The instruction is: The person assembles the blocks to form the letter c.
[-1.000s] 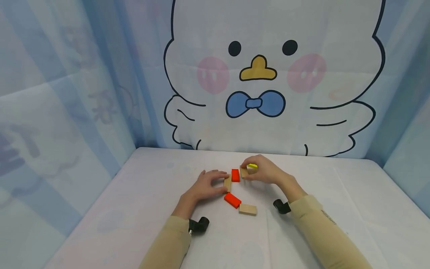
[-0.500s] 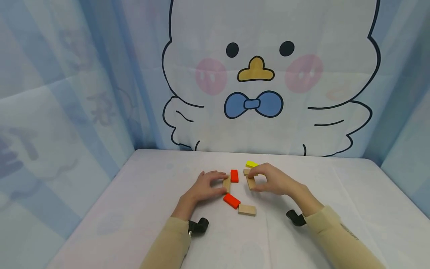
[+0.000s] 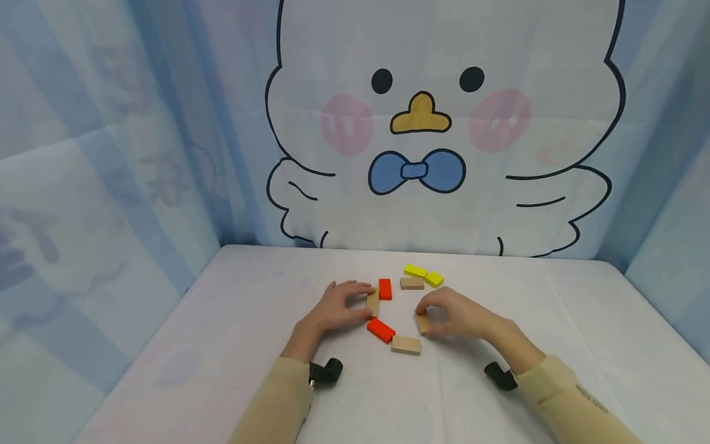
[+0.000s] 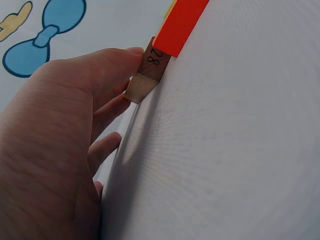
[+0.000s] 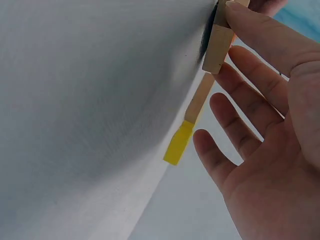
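My left hand (image 3: 333, 306) pinches a plain wooden block (image 3: 373, 303) between thumb and fingers. Dark markings show on that wooden block (image 4: 154, 61) in the left wrist view. To the right, my right hand (image 3: 463, 314) holds another wooden block (image 3: 423, 324) by its ends, low over the table; whether it touches the cloth I cannot tell. Beside the left hand's block lie one red block (image 3: 385, 289) beyond it and another red block (image 3: 381, 330) nearer me. A third wooden block (image 3: 406, 345) adjoins the nearer red one.
Farther back lies a wooden block (image 3: 412, 283), with a yellow block (image 3: 415, 271) behind it and a second yellow block (image 3: 434, 279) at its right end. A white cloth (image 3: 222, 370) covers the table, and a printed curtain (image 3: 421, 216) stands behind it.
My right hand has moved right and nearer me with its wooden block, baring the back wooden block and both yellow blocks. The left hand has stayed on its block.
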`<state>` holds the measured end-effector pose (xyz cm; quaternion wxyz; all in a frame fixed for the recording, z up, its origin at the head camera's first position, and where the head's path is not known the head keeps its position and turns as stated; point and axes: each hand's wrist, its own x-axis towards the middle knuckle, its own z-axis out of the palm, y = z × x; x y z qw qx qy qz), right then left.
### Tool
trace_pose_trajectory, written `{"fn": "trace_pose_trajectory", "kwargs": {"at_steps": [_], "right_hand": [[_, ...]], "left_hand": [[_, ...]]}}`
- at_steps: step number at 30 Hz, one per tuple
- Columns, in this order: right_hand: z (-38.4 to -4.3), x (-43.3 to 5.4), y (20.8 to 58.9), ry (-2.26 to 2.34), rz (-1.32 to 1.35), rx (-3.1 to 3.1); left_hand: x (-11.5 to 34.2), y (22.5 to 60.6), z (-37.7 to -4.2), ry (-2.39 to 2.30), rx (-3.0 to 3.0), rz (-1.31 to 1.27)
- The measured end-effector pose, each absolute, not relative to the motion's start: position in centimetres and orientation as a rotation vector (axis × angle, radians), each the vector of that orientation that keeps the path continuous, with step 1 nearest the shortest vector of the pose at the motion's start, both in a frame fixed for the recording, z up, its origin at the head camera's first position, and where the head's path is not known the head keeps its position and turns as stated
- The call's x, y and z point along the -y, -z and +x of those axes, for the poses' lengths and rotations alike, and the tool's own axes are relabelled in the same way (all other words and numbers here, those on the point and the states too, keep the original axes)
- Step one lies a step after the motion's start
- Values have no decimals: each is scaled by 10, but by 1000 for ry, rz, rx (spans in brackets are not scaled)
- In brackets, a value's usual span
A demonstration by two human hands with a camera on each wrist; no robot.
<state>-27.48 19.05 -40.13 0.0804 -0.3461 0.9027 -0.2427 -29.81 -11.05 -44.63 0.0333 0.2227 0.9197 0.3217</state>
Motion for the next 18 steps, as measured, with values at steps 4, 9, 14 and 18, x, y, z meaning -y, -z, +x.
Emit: {"fn": "trace_pose_trajectory", "kwargs": {"at_steps": [4,9,14,18], "right_hand": [[-273,-192,402,706,-1036,-2688],[-270,-194,401,672,-1053,-2682],[-267,-196,400,642,-1049,-2691],[-265,-199,399,636,-1039,-2691]], "left_hand": [[110,447,-298,-1003,-2830,690],[110,447,-297,-1002,-2832,694],[110,447,-297,-998,-2831,685],[111,448,-298,-991,-2834,691]]}}
